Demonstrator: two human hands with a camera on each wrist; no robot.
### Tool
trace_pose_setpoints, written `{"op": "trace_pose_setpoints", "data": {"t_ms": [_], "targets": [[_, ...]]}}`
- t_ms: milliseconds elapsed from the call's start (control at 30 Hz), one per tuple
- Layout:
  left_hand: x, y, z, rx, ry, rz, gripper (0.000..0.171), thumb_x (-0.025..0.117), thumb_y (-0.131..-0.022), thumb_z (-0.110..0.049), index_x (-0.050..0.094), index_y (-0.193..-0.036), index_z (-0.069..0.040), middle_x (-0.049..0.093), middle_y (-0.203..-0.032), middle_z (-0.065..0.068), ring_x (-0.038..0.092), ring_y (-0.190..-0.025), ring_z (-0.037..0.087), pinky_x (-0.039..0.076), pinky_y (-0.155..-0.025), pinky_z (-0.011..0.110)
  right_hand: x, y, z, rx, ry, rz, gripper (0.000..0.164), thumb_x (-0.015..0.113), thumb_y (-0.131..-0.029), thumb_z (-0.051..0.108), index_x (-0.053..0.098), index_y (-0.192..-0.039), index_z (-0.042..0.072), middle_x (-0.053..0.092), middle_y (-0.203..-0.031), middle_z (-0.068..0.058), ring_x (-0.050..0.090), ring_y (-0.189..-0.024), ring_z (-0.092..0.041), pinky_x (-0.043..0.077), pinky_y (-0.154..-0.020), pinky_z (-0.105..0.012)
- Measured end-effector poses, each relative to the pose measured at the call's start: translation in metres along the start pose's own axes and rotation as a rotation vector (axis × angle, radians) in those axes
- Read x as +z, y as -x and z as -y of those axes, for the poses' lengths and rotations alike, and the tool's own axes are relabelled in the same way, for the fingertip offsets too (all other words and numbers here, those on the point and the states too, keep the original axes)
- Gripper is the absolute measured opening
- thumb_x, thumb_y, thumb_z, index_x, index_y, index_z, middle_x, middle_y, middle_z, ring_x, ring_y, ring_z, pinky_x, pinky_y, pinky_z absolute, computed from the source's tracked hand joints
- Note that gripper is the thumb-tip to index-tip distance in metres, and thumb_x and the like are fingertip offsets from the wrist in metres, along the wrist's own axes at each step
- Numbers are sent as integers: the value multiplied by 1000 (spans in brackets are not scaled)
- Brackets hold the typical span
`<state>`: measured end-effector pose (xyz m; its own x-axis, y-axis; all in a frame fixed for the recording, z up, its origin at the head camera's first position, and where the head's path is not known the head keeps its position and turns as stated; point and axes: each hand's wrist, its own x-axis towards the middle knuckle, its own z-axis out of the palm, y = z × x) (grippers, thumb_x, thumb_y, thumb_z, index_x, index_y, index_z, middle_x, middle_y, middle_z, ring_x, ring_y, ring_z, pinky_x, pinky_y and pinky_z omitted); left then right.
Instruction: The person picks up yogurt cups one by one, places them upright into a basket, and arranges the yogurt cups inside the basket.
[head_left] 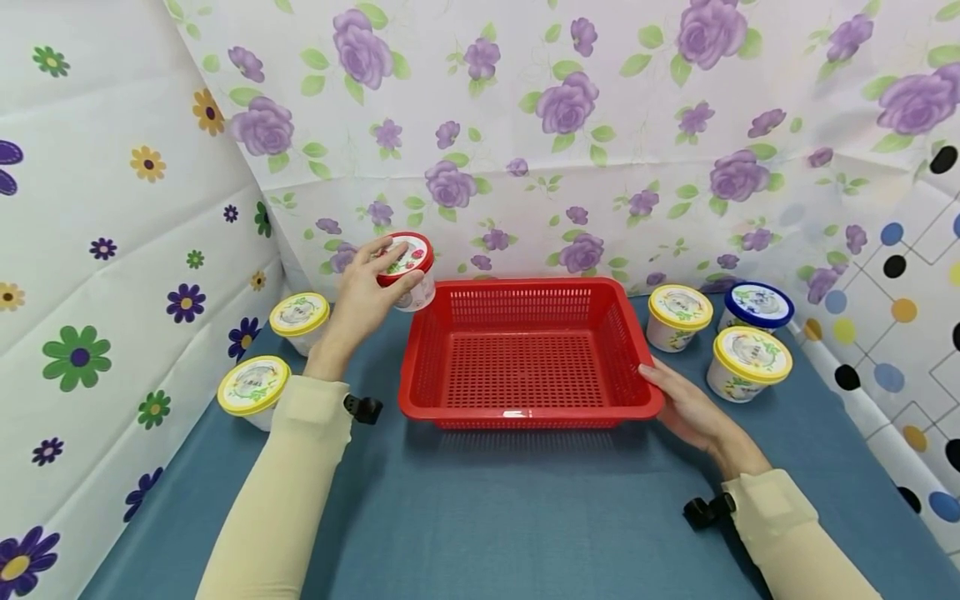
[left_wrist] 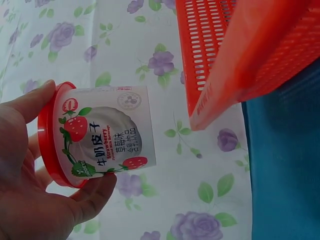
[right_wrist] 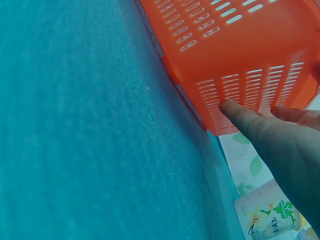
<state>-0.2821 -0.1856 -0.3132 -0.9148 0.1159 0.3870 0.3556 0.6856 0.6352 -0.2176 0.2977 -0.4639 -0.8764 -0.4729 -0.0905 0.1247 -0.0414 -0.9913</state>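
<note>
My left hand [head_left: 369,279] grips a strawberry milk drink cup [left_wrist: 107,132] by its red lid, with fingers and thumb round the lid's edge. The cup is held up beside the far left corner of a red plastic basket [head_left: 525,414], on its outer side. At the basket's right end, my right hand [head_left: 686,408] holds the rim, thumb over the top and fingers [right_wrist: 250,120] against the slotted outer wall. The basket's slotted floor shows bare in the head view.
Two yellow-lidded cups [head_left: 253,385] [head_left: 300,315] stand on the left of the blue tablecloth [head_left: 510,517]. On the right stand two more yellow-lidded cups [head_left: 750,358] [head_left: 678,312] and a blue-lidded cup [head_left: 757,305]. Flowered cloth [head_left: 495,167] hangs behind.
</note>
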Motion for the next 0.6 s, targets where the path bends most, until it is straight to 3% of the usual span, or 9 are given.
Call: {"op": "trace_pose_setpoints", "data": {"t_ms": [300, 600], "targets": [[8, -10, -12, 33, 79, 24, 65, 75, -98, -36, 52, -154, -11, 36, -164, 12, 32, -150, 37, 42, -113, 52, 1, 0, 1, 4, 8, -9, 61, 36, -114, 38, 13, -169, 26, 32, -161, -20, 57, -128, -21, 52, -104, -34], [19, -16, -20, 24, 99, 40, 65, 77, -96, -35, 54, -152, -11, 38, -162, 11, 36, -148, 35, 42, -112, 51, 0, 0, 1, 1, -7, 1, 61, 36, -114, 38, 12, -169, 25, 32, -161, -20, 56, -128, -22, 52, -105, -33]]}}
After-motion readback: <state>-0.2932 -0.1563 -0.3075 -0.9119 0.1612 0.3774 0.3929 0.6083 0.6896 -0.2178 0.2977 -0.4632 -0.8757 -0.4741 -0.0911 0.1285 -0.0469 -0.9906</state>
